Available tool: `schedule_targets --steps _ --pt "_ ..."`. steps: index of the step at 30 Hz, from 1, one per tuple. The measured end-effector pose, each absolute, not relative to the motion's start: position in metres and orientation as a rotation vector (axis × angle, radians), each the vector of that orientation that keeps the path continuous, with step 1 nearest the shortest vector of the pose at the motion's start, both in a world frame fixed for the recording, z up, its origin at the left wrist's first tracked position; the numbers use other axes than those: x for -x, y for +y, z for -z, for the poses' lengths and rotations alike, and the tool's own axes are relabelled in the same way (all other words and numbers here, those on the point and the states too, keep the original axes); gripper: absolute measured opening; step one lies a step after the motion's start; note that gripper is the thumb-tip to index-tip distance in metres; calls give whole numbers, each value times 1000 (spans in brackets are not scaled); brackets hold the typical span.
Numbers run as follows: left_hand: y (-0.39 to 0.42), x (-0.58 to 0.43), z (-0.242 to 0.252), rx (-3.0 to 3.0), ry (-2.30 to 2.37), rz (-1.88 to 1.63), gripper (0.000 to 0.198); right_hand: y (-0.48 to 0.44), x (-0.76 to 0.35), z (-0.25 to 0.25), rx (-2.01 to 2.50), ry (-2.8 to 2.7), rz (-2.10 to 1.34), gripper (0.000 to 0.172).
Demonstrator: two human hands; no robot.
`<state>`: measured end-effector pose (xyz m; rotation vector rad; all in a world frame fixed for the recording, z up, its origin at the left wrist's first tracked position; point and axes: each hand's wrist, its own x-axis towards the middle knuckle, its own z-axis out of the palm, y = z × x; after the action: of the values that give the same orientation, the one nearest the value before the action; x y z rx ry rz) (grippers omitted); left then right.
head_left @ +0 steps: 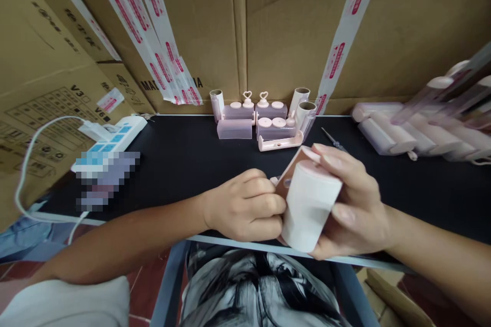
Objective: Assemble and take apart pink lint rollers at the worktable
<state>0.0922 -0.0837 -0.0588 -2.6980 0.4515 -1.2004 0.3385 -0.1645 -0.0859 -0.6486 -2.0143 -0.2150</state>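
Observation:
My right hand [355, 204] is wrapped round a white paper roll [309, 204] that sits on a pink plastic holder [293, 168], held above the near edge of the black table [184, 158]. My left hand [245, 212] is closed in a pinch against the left side of the pink holder and the roll. Both hands are close together just in front of me.
At the back of the table stand several pink roller parts and small rolls [263, 117]. A pile of finished white rollers [406, 133] lies at the right. A small screwdriver [333, 140] lies nearby. A white power strip [111, 140] sits at left. Cardboard boxes [268, 25] wall the back.

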Motion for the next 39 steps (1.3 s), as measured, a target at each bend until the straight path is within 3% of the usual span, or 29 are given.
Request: schedule_targets --steps 4,8,12,16,22,39 --pt "-85 -94 60 2705 360 1186 26 -161 -327 73 624 -2001 347 121" --pt "-89 -98 66 2808 -96 1307 35 -157 -328 74 735 -1880 310 113" --pt "-91 -103 74 3145 -467 1469 38 -152 -331 74 829 -1870 355 94" --pt "-91 -105 76 3244 -458 1621 34 -150 -330 73 860 -1858 316 85" --pt "-91 -103 75 3247 -613 1819 37 -150 -332 75 903 -1845 239 88" --pt "-88 -98 69 3055 -244 1464 26 -146 -338 71 939 -2074 202 88"
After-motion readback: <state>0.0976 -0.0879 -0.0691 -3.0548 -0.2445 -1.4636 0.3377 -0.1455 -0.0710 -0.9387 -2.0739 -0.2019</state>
